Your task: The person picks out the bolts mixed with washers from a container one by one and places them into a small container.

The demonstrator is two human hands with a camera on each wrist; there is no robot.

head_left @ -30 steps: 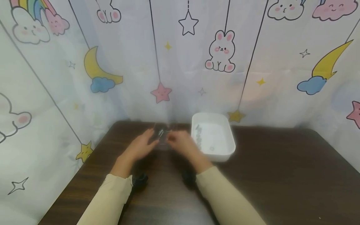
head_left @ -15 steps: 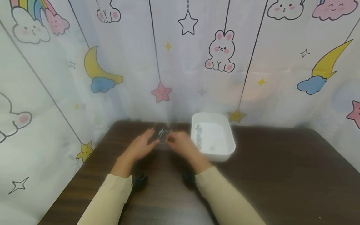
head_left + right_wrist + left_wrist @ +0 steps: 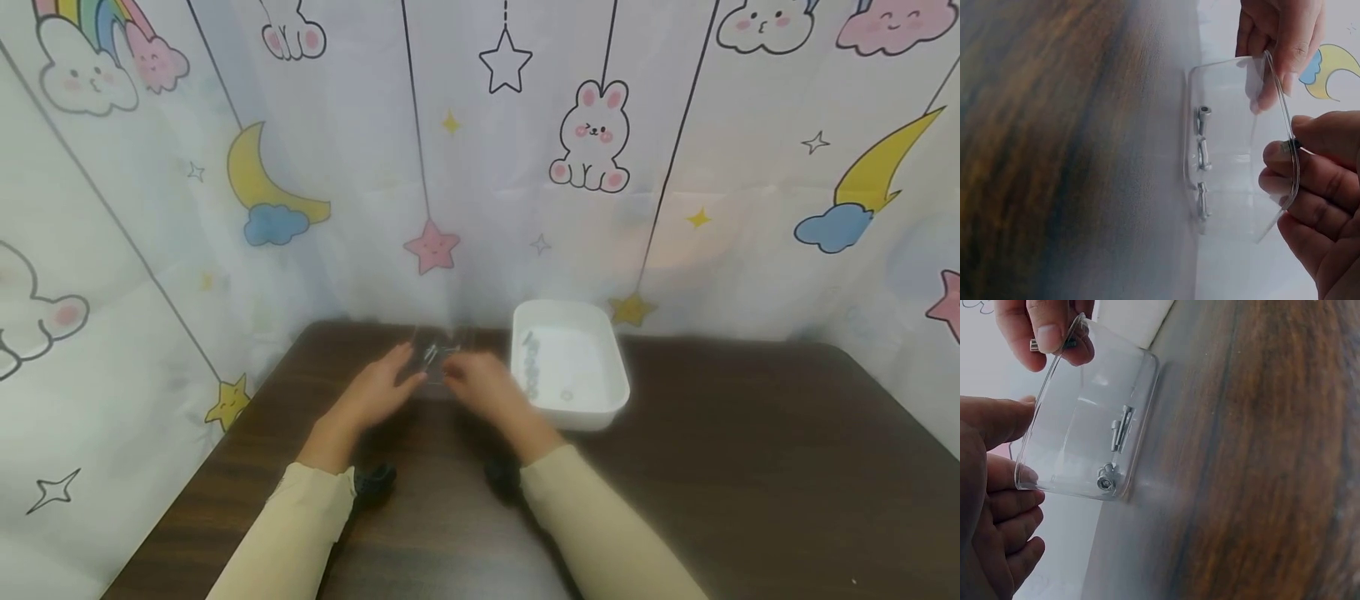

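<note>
A clear plastic box [image 3: 1063,453] stands on the table with several silver socket-head screws [image 3: 1204,156] lying on its bottom. At its left side my left hand [image 3: 369,393] holds the rim, thumb and index finger spread along it. Over the box's right side is my right hand [image 3: 491,385]. Its thumb and index finger pinch a small screw [image 3: 1034,345] right at the rim; the screw's middle is hidden by the fingertips.
Just right of the box is a white tray [image 3: 581,354]. A row of small greyish pieces [image 3: 530,367] lies along its left side, and a small ring-like piece [image 3: 567,396] near its front. A printed curtain [image 3: 360,167] hangs behind the dark wooden table [image 3: 720,467].
</note>
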